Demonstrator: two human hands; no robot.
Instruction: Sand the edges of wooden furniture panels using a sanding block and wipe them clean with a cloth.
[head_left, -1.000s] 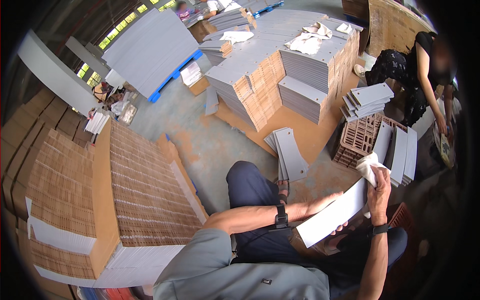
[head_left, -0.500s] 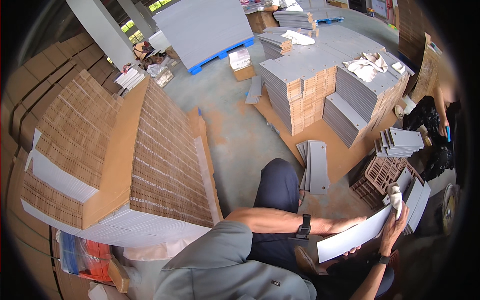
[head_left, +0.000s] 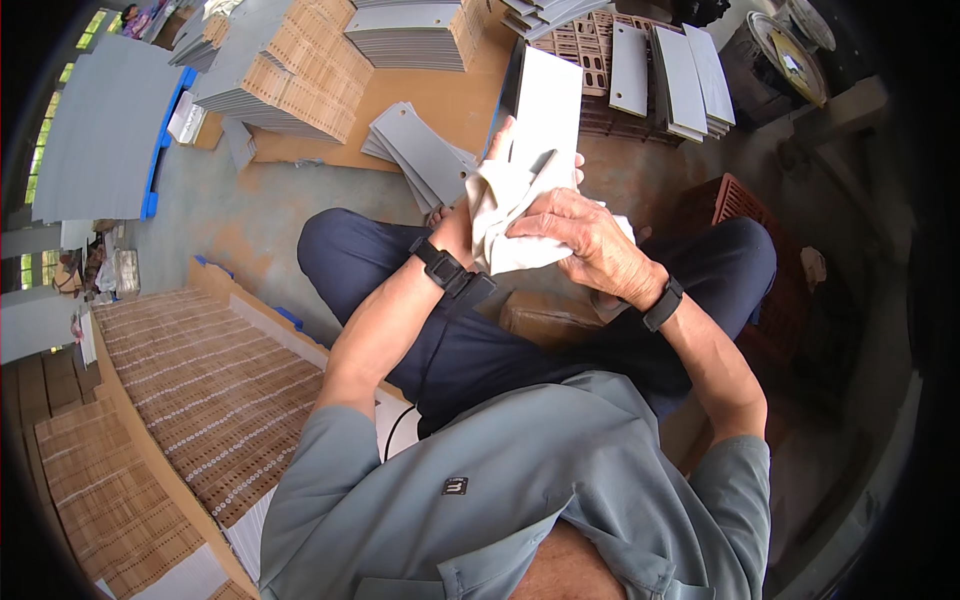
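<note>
Two hands, one thin panel, one soft cloth

Far out to your left, well apart from both hands, a low block of stacked corrugated sheets [head_left: 200,390] sits edge-up on the floor; its long rim runs toward your left knee, so that side is closed to any wide swing.

Your left hand [head_left: 480,205] is mostly hidden under the white cloth [head_left: 510,215]; only the fingertips show beside the lower end of the grey panel [head_left: 545,110], so you cannot tell its grip for certain, though it appears to steady the panel from behind. The panel stands on end just above both hands, tilted away from you. It looks flat, stiff and light, with thin edges that could bite a palm; a sheet this slim will likely flex if you carry it by one corner, so hold it low across its width, thumb on one face and fingers on the other.

Your right hand [head_left: 590,245] is closed over the cloth, pressing it against the panel's base. The cloth is limp and bunched; it gives no purchase of its own and can slide on the smooth face.

Beyond the hands, loose grey panels [head_left: 425,150] fan on the floor, with more leaning on a slatted crate [head_left: 590,60] past your right hand. Open floor lies only between your knees and that fan. To your right, a red crate [head_left: 750,200] crowds your knee.
</note>
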